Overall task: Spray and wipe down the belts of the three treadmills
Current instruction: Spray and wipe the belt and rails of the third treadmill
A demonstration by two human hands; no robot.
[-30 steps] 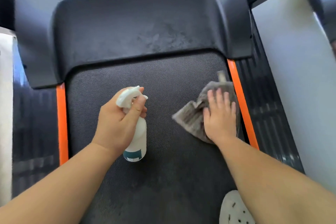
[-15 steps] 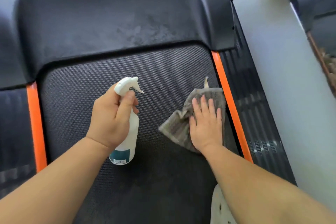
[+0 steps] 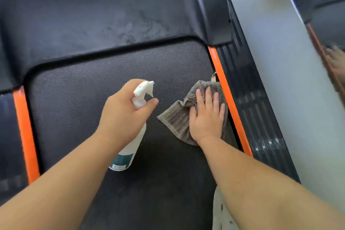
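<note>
Gripping a white plastic spray bottle [image 3: 130,142], left hand [image 3: 121,115], flat right hand [image 3: 207,117] pressing ribbed grey cloth [image 3: 175,117], woven-textured belt [image 3: 84,99].

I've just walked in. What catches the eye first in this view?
Two bare arms reach over a dark treadmill belt. The left hand grips a white spray bottle at mid-belt; the right hand presses a grey cloth flat beside the bright orange strip along the belt's right edge.

White perforated shoe [image 3: 221,213] at bottom edge, partly hidden. Pale grey flat panel [image 3: 280,89] along right side; blurred dark surface [image 3: 328,15] beyond it.
</note>
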